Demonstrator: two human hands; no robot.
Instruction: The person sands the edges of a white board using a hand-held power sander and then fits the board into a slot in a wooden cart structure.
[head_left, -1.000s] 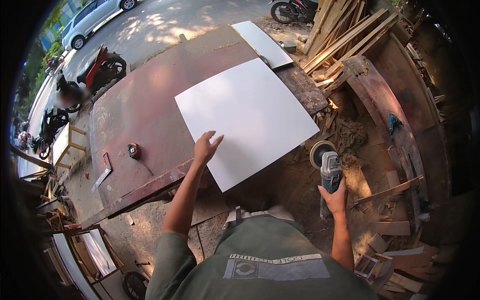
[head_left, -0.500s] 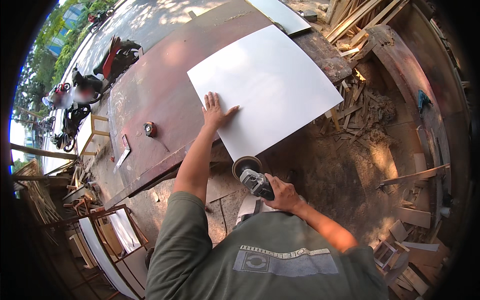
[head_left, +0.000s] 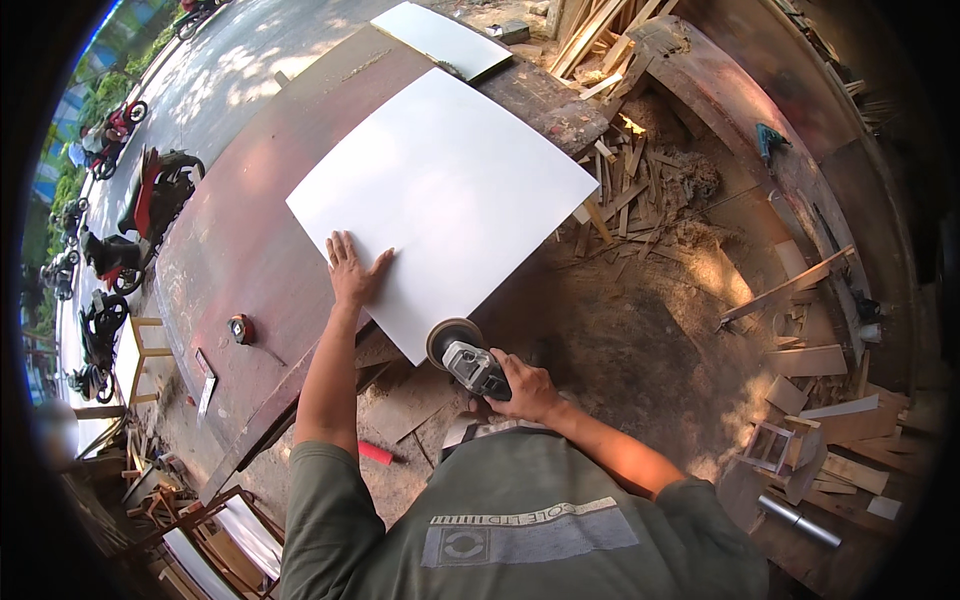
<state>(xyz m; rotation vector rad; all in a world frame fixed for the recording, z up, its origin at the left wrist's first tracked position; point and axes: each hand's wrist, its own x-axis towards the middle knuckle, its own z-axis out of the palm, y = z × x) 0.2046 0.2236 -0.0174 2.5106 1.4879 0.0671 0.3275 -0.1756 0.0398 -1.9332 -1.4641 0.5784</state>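
Note:
A large white panel lies on the reddish-brown worktable, its near corner reaching out past the table's edge. Flat on the panel's left side rests my left hand, fingers spread and thumb out to the side. My right hand is wrapped round the body of a grey and black angle grinder. The grinder's round disc meets the panel's near right edge, close to the near corner. Whether the disc spins, I cannot tell.
On the table's left are a tape measure and a try square. Another white board lies at the far end. Wood offcuts and sawdust cover the ground at right. Parked motorbikes stand far left; a red cylinder lies below the table.
My view has shifted, so the panel and table appear further left and lower. The grinder disc has moved from the near corner slightly up along the right edge. My left hand stays flat.

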